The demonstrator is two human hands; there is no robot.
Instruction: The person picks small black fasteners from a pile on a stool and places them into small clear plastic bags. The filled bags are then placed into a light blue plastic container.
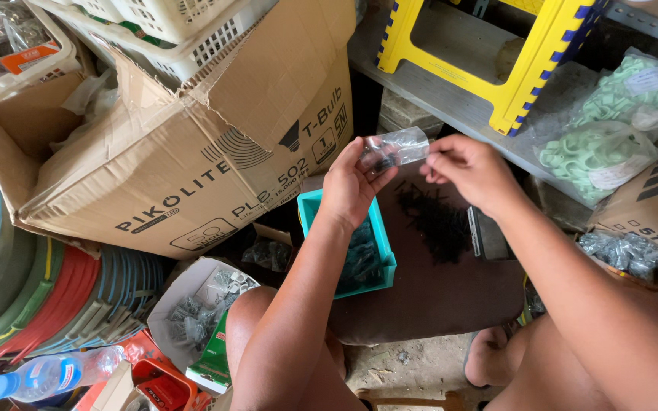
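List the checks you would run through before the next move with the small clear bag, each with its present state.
1. Small clear bag held in both hands: ok, left hand under it, right hand pinching its end.
2. Bag has contents: ok, dark small parts show inside; their kind cannot be told.
3. Bag mouth open or sealed: cannot tell, the right fingers cover that end.
4. Teal tray below the hands: ok, it holds filled bags, partly hidden by the left forearm.
5. Loose pile of dark parts on the brown surface: ok, it lies under the right hand.
6. Firmness of each grip: cannot tell.
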